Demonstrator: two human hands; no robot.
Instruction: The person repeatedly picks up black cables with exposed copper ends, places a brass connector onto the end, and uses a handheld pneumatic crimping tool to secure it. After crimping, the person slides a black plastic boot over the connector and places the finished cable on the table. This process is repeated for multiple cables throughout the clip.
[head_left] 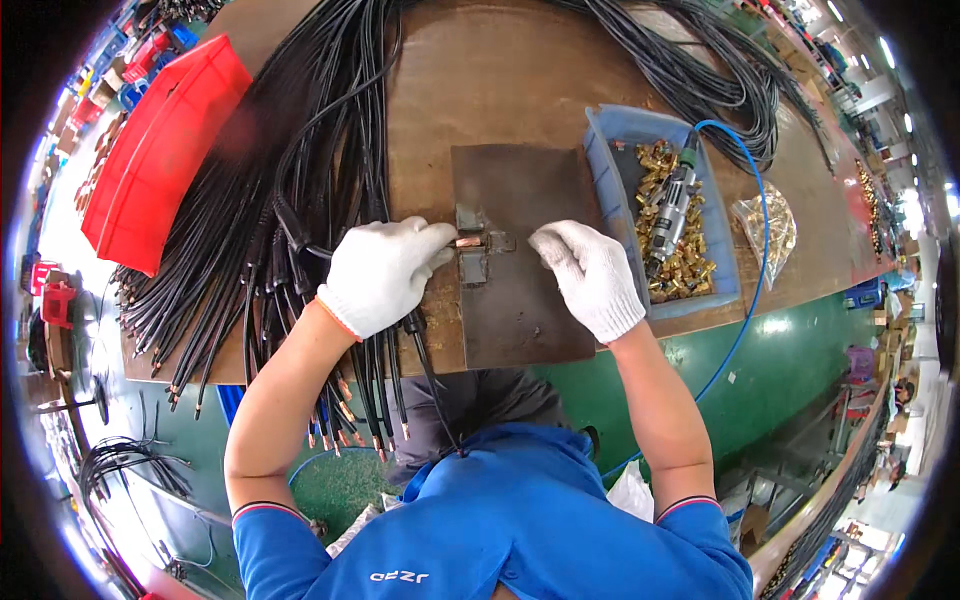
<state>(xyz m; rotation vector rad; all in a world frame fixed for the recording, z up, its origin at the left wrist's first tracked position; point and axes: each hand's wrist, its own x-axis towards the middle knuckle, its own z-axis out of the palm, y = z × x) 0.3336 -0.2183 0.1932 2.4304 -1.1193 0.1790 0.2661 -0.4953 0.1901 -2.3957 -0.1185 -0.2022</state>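
Note:
My left hand [385, 272], in a white glove, is closed around a black cable near its end. The bare copper end [468, 242] sticks out past the fingertips, over a small metal fixture [500, 243] on a dark plate [525, 310]. To the right of the fixture, my gloved right hand [592, 275] has its thumb and fingers pressed together. Whatever they hold, if anything, is hidden. A big bundle of black cables [240, 210] spreads over the table at the left, several copper ends hanging over the near edge.
At the right stands a blue bin [728, 270] of brass fittings [690, 268], with a silver air tool [668, 225] lying on them. Its blue hose [767, 235] curves down past the table edge. There are a clear bag [768, 225], coiled cables [700, 70] and a red bin [165, 150].

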